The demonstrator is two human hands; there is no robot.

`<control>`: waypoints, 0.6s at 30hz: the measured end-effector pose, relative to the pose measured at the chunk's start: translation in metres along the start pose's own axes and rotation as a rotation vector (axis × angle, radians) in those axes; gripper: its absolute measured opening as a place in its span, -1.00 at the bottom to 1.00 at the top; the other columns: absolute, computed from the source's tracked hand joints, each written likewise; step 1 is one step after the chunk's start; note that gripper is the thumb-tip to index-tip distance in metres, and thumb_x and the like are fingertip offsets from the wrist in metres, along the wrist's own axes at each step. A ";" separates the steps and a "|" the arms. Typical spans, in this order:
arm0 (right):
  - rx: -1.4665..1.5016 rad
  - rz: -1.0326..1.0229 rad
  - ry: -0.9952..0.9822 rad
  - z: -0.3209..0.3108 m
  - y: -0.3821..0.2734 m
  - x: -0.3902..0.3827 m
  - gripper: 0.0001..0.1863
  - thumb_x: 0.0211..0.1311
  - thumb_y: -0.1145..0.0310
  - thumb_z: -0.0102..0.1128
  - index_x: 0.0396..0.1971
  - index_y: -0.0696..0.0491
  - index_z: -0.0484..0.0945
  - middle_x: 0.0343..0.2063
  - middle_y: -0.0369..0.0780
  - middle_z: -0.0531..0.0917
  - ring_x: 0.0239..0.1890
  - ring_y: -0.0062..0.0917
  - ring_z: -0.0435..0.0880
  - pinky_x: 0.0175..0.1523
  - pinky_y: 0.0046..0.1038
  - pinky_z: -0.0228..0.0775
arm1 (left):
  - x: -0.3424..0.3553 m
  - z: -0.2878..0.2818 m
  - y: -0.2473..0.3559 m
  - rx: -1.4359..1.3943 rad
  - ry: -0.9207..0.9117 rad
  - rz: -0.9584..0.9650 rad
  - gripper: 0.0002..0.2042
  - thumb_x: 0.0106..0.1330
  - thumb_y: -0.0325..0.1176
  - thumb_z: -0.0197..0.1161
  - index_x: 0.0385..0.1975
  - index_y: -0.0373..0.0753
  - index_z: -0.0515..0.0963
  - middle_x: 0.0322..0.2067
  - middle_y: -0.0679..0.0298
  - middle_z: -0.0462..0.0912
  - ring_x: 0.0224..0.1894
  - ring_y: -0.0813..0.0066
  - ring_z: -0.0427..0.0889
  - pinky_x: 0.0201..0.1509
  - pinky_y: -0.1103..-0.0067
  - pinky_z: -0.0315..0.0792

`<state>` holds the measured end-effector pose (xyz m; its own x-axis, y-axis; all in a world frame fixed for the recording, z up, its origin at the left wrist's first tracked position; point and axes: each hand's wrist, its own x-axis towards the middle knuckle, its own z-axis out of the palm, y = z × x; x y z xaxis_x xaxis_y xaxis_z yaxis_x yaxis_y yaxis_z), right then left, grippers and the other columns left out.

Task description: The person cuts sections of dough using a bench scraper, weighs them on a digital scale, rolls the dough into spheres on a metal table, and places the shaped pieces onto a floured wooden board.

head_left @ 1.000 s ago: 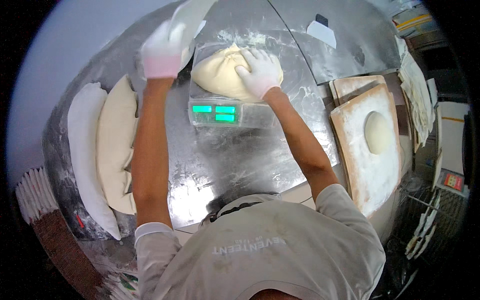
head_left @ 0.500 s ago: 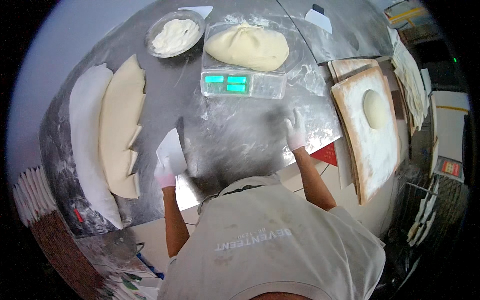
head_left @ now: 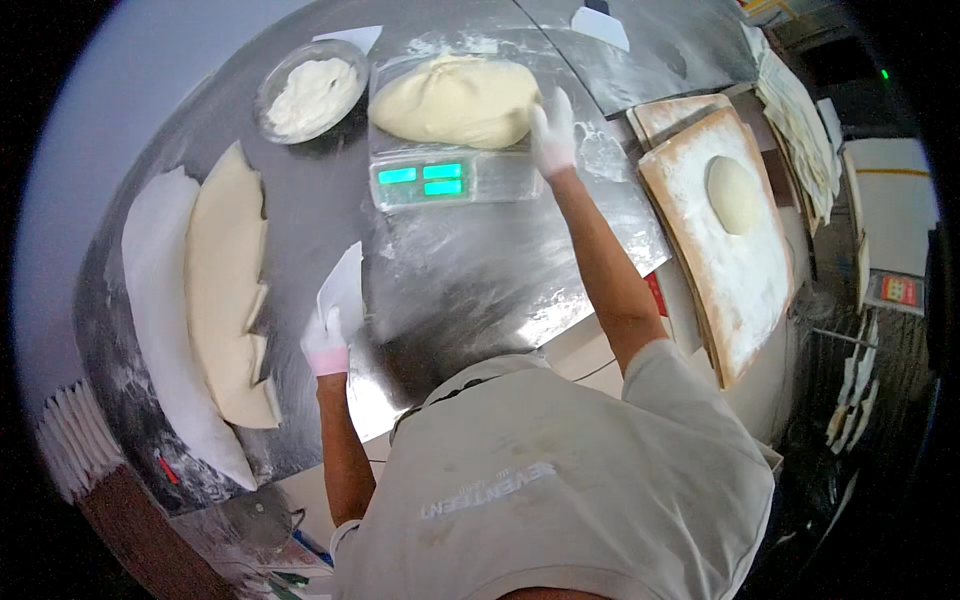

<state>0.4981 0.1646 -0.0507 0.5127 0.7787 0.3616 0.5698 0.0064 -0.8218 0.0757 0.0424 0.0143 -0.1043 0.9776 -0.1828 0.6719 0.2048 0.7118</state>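
A large pale lump of dough (head_left: 450, 100) rests on an electronic scale (head_left: 500, 180) with three green displays. My right hand (head_left: 555, 130), in a white glove, is against the dough's right edge with its fingers extended upward. My left hand (head_left: 325, 340), gloved with a pink cuff, holds a white flat scraper (head_left: 345, 285) low over the steel table (head_left: 430, 270). Behind and left of the scale stands a metal bowl (head_left: 265, 100) of white creamy substance, perhaps flour.
A long white strip (head_left: 160, 280) and cut dough sheet (head_left: 220, 280) lie at left. At right, a round dough ball (head_left: 730, 195) sits on stacked floured boards (head_left: 750, 300). Other stacked sheets (head_left: 795, 135) stand beyond them. A small white card (head_left: 600, 30) lies at the back.
The scraper came down from above the bowl to the near table in my left hand. My right hand left the dough, came toward me, and is now back at its right edge.
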 end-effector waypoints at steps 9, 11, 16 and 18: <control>0.375 -0.081 -0.175 0.017 -0.024 0.068 -0.52 0.27 0.19 0.01 0.05 0.24 0.37 0.01 0.02 0.51 0.13 -0.26 0.42 0.20 -0.35 0.22 | 0.075 0.077 0.150 0.287 -0.079 0.773 -0.79 0.31 -0.24 0.09 -0.17 -0.14 0.57 -0.34 0.16 0.58 -0.28 0.11 0.58 -0.22 0.31 0.45; 0.457 -0.003 -0.129 -0.008 -0.018 0.051 -0.52 0.28 0.20 0.00 0.06 0.24 0.38 -0.01 -0.01 0.53 0.12 -0.30 0.44 0.19 -0.38 0.23 | 0.090 0.098 0.187 0.300 -0.039 0.863 -0.80 0.30 -0.22 0.10 -0.17 -0.10 0.57 -0.36 0.19 0.58 -0.30 0.12 0.58 -0.23 0.30 0.45; 0.505 0.476 -0.063 -0.045 0.028 -0.028 -0.50 0.32 0.22 0.00 0.13 0.26 0.36 -0.01 -0.06 0.55 0.10 -0.39 0.47 0.22 -0.45 0.23 | 0.125 0.156 0.239 0.561 -0.204 0.860 -0.77 0.33 -0.19 -0.04 -0.21 -0.09 0.54 -0.30 0.16 0.61 -0.22 0.10 0.60 -0.19 0.25 0.46; 0.469 0.460 -0.200 -0.048 0.056 -0.045 -0.51 0.33 0.23 0.03 0.15 0.22 0.36 -0.07 -0.16 0.56 -0.03 -0.51 0.50 0.12 -0.49 0.31 | 0.132 0.182 0.258 0.646 -0.261 0.800 -0.77 0.32 -0.20 -0.04 -0.20 -0.07 0.54 -0.28 0.15 0.62 -0.21 0.09 0.60 -0.19 0.23 0.47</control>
<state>0.5372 0.0998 -0.0919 0.4821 0.8676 -0.1213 -0.0393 -0.1169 -0.9924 0.3685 0.2156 0.0503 0.6498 0.7599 -0.0155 0.7455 -0.6332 0.2082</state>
